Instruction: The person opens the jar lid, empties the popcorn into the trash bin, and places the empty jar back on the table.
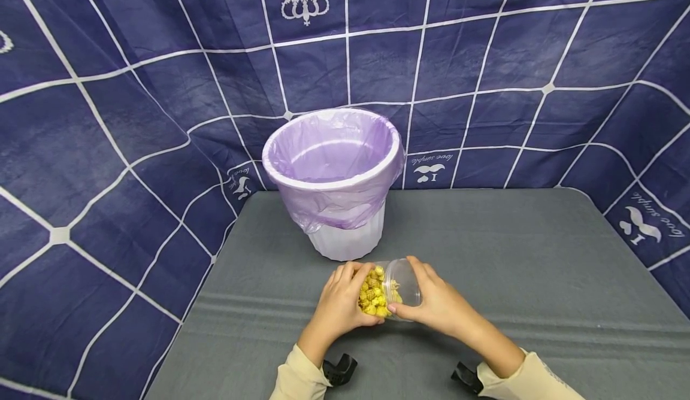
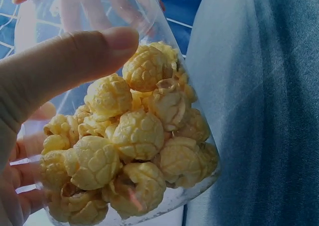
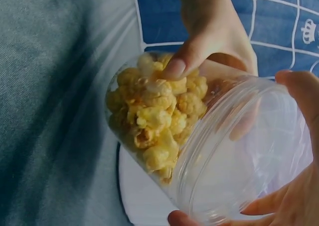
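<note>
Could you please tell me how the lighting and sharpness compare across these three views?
Head view: mostly even light, faint sheen on the purple liner; left wrist: bluish cast, popcorn fairly crisp, bright glare toward the upper left of the jar; right wrist: hazier, dark shadow bands across the grey cloth.

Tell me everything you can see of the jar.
The jar is a clear, plastic-looking container partly filled with yellow popcorn. Its ridged end carries what looks like a clear lid. It is tipped sideways over the table, in front of the bin. The left hand grips its body; the right hand grips the lid end. Table contact is unclear.
</note>
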A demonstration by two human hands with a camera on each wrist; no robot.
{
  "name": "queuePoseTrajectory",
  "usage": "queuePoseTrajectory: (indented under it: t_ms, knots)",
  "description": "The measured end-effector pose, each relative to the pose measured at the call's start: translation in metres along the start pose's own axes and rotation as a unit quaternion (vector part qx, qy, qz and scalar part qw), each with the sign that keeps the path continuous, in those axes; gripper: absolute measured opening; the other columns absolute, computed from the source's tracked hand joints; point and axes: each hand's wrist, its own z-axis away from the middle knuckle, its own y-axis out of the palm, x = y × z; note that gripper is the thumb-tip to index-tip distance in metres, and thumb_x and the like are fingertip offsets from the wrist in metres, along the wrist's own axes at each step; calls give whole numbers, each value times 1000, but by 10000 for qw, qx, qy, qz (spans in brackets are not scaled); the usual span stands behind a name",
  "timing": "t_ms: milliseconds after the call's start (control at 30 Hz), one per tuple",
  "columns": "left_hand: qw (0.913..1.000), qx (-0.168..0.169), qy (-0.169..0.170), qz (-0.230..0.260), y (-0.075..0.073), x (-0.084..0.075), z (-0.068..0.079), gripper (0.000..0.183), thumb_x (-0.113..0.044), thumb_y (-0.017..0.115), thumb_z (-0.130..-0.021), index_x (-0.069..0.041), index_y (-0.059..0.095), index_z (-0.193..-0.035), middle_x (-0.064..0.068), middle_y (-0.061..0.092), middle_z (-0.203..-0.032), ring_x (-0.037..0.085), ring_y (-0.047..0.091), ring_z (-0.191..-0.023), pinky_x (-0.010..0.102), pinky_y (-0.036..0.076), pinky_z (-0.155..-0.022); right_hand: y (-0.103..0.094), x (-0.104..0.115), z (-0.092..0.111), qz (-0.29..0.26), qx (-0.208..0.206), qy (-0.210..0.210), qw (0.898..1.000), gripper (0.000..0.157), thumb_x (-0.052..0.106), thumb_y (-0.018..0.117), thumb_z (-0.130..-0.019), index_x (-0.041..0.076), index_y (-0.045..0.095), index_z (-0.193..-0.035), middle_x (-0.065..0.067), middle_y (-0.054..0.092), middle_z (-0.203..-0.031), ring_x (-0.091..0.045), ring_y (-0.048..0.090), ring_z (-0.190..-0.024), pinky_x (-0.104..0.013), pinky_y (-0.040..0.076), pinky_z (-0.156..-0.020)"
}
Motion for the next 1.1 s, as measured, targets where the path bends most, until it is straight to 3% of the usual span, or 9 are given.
queuePoseTrajectory:
  t_ms: [267,400,567,700,767,833,933,1000,1100]
  knots:
    - [9998,-102,80,-169,1,2,-2,92,-47,83,-43,-13,49,-122,3,47,-105,22,47,-93,35,39,-83,3,-7,-1,-193,-163,-341,9991,98,58,70,-62,6,31,-135,-19,48,-119,-31,54,-95,-44,47,-74]
    - [10000,-1,7,-21,0,4,-1,90,-48,83,-42,-16,50,-120,0,47,-105,19,47,-92,33,40,-80,4,-12,-3,68,-304,-1172,9926,101,54,75,-58,8,30,-136,-14,44,-125,-30,51,-104,-44,45,-81]
    - [9997,185,-86,168,1,6,2,90,-49,84,-42,-18,50,-120,-2,46,-106,16,47,-92,33,41,-78,0,-21,-8,304,-81,-2387,9706,103,41,80,-53,11,29,-138,-11,34,-135,-29,39,-118,-45,41,-88]
    - [9994,261,-137,203,1,7,3,92,-50,84,-42,-17,50,-121,-1,46,-107,17,47,-94,34,42,-78,-3,-26,-9,343,241,-2824,9584,108,31,84,-52,13,25,-141,-7,20,-146,-33,27,-126,-47,35,-93]
    - [9993,256,-161,239,1,7,2,92,-50,84,-42,-17,50,-121,-1,46,-107,18,47,-94,35,42,-78,-4,-25,-7,359,319,-2605,9643,112,36,84,-54,15,19,-143,-6,14,-148,-35,24,-127,-49,34,-93]
    - [9992,231,-170,279,2,6,2,93,-50,83,-42,-17,49,-122,-2,46,-107,18,47,-94,34,42,-78,-4,-21,-3,309,295,-2041,9780,111,44,79,-59,18,13,-145,-8,12,-148,-37,24,-127,-51,36,-91]
    - [9993,172,-150,303,3,5,1,93,-50,83,-43,-17,49,-122,-2,46,-106,18,47,-94,34,41,-79,-2,-14,2,95,182,-1025,9945,105,58,67,-68,17,9,-145,-15,19,-145,-38,35,-120,-52,39,-86]
    - [9994,137,-124,291,4,4,0,93,-49,83,-43,-16,49,-123,-1,46,-107,18,46,-94,34,41,-79,-1,-9,4,-20,126,-465,9988,99,62,58,-73,15,10,-145,-18,25,-141,-38,44,-113,-52,41,-83]
    - [9996,111,-82,263,5,4,0,93,-49,83,-43,-15,49,-123,0,47,-107,18,47,-95,35,41,-80,1,-4,4,-44,84,-144,9999,97,65,54,-74,9,16,-143,-19,34,-135,-36,51,-104,-50,44,-80]
